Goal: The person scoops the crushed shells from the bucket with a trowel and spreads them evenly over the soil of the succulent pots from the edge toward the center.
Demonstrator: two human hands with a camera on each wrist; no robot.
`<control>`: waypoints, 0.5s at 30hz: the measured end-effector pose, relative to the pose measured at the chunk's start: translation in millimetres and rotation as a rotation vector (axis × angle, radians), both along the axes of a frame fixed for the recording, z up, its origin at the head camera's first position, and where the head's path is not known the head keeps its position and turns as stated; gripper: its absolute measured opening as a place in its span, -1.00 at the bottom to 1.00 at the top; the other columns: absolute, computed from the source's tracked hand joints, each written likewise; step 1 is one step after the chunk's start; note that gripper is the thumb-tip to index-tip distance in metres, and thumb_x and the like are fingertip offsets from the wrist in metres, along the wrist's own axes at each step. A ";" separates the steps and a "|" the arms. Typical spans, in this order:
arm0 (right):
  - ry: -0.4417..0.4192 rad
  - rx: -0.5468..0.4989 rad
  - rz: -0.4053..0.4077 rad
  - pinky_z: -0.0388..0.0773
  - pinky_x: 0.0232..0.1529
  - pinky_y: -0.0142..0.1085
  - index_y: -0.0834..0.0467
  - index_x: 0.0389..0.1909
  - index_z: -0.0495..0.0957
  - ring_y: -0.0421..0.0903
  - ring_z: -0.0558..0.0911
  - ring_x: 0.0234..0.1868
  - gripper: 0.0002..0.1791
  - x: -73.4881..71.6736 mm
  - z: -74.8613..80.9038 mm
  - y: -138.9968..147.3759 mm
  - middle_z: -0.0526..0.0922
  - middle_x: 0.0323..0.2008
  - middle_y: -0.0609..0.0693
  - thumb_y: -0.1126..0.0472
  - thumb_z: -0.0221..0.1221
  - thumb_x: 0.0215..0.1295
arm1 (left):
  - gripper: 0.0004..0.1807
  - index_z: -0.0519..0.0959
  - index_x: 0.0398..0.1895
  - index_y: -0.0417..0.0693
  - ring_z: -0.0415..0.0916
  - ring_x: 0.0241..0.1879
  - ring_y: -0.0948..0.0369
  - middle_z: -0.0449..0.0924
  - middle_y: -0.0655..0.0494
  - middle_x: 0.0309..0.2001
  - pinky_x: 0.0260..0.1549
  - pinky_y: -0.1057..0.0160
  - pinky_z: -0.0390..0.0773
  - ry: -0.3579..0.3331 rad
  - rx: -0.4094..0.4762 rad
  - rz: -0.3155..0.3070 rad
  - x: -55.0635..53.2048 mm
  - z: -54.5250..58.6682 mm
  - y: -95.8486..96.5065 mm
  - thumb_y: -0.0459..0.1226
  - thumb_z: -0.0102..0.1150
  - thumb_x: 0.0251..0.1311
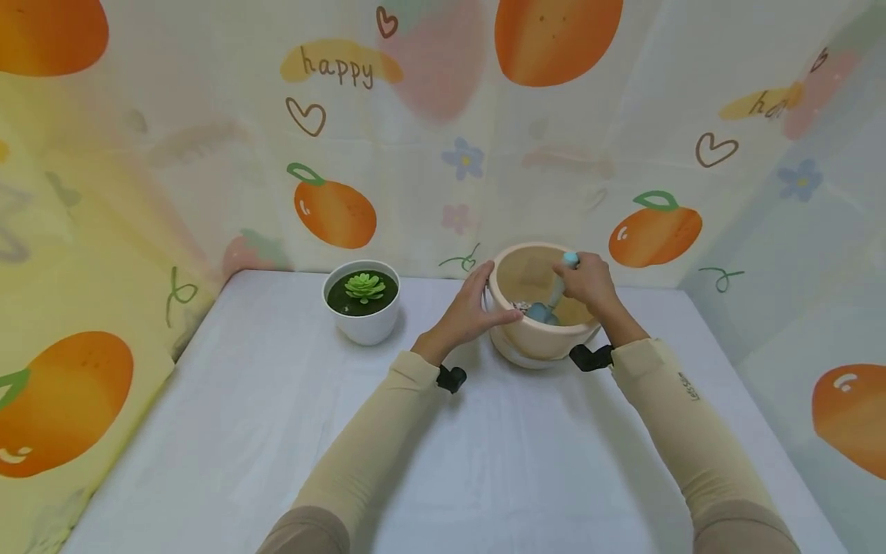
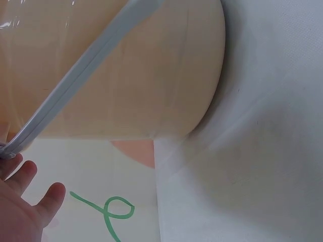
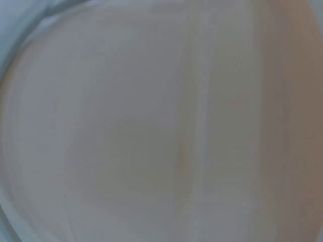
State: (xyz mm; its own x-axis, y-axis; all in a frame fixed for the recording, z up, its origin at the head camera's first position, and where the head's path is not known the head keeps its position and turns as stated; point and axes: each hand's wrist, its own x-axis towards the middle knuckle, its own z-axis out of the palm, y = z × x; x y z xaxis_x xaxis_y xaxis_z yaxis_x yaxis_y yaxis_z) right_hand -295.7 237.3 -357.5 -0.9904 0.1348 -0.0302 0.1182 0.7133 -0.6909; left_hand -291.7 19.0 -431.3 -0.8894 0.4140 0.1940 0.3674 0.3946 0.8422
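1. A pale backdrop [image 1: 533,177] printed with oranges, hearts and the word "happy" fills the upper half of the head view.
2. A white-covered table [image 1: 512,477] spreads across the lower centre, crossed by two cream sleeves [image 1: 367,431] from the bottom edge.
3. A peach-coloured bucket [image 1: 547,337], the vessel being worked in, stands upright right of centre, near the table's far edge; its grey handle [image 2: 81,75] slants down the wall in the left wrist view.
4. A white pot [image 1: 367,327] holding a green succulent [image 1: 364,287] in dark fill sits left of centre, well apart from the bucket.
5. The left hand [image 1: 471,308] is spread at the bucket's left side, thumb along the near rim, apparently steadying it.
6. The right hand [image 1: 591,281], at the bucket's right, grips the upright handle of a blue trowel [image 1: 542,313], whose blade dips inside.
7. Small pale bits [image 1: 517,307] lie beside the blade, too small to identify. Scooping or stirring them appears to be the step in hand; the next move likely calls for a firm grip, a level blade and a steady bucket.
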 end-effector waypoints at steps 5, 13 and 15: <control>0.001 -0.046 -0.057 0.49 -0.49 -0.48 0.26 -0.34 0.41 -0.21 0.51 -0.53 -0.68 -1.0 0.2 -10.2 0.43 -0.42 0.04 0.06 0.08 0.41 | 0.15 -0.09 0.56 0.01 -0.05 0.54 0.10 -0.08 0.04 0.56 0.43 -0.04 0.16 -0.009 0.026 0.005 -1.7 -0.7 -1.5 0.07 0.40 0.02; -0.046 -0.234 -0.090 0.69 -0.29 -0.33 0.44 -0.03 0.44 -0.18 0.63 -0.46 -0.58 -1.1 -1.2 -14.9 0.47 -0.17 0.16 0.10 0.02 0.44 | 0.16 -0.09 0.56 0.03 -0.02 0.52 0.09 -0.06 0.02 0.55 0.43 -0.03 0.18 0.009 0.012 -0.009 -1.5 -4.4 -0.3 0.09 0.41 0.01; -0.053 -0.247 -0.090 0.69 -0.28 -0.33 0.43 -0.03 0.43 -0.17 0.63 -0.43 -0.60 -1.1 -1.3 -15.1 0.46 -0.15 0.15 0.11 0.01 0.45 | 0.15 -0.08 0.56 0.02 -0.02 0.52 0.08 -0.06 0.01 0.55 0.42 -0.04 0.18 0.016 0.008 -0.005 -1.3 -4.5 -0.9 0.08 0.41 0.01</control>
